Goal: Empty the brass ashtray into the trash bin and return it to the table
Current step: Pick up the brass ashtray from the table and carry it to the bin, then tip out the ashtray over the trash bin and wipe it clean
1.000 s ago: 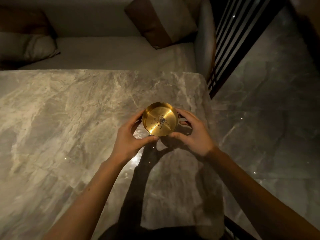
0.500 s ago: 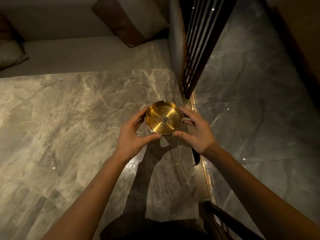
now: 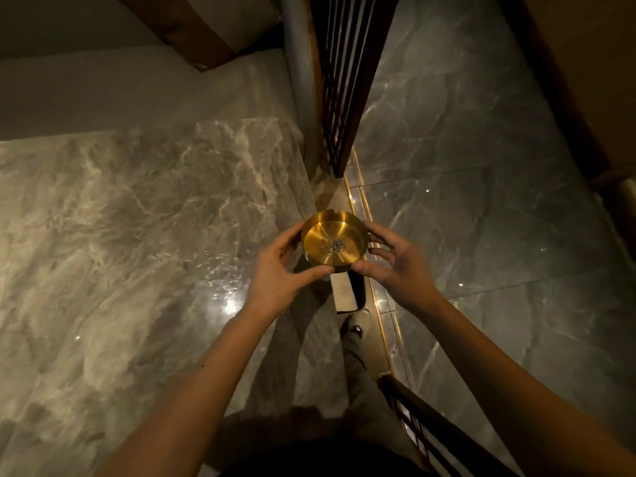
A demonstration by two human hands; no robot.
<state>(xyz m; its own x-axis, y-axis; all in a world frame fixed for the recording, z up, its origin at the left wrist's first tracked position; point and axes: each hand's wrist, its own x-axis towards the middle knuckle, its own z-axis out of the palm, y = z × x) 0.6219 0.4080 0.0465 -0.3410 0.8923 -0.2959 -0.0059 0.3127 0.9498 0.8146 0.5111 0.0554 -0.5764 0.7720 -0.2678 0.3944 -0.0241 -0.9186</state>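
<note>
A round brass ashtray [image 3: 334, 241] with a small heap of grey ash in its middle is held upright in the air over the right edge of the marble table [image 3: 137, 235]. My left hand [image 3: 280, 273] grips its left rim with thumb and fingers. My right hand [image 3: 395, 266] grips its right rim the same way. No trash bin is in view.
A dark slatted screen [image 3: 347, 80] stands just beyond the table's far right corner. A grey sofa seat [image 3: 137, 94] lies behind the table. Glossy marble floor [image 3: 481, 201] spreads to the right. My leg and shoe [image 3: 356, 325] show below the ashtray, beside a dark railing [image 3: 430, 425].
The ashtray, held in both hands, has moved rightward from over the table to its right edge. My view has swung right, showing more floor and my leg.
</note>
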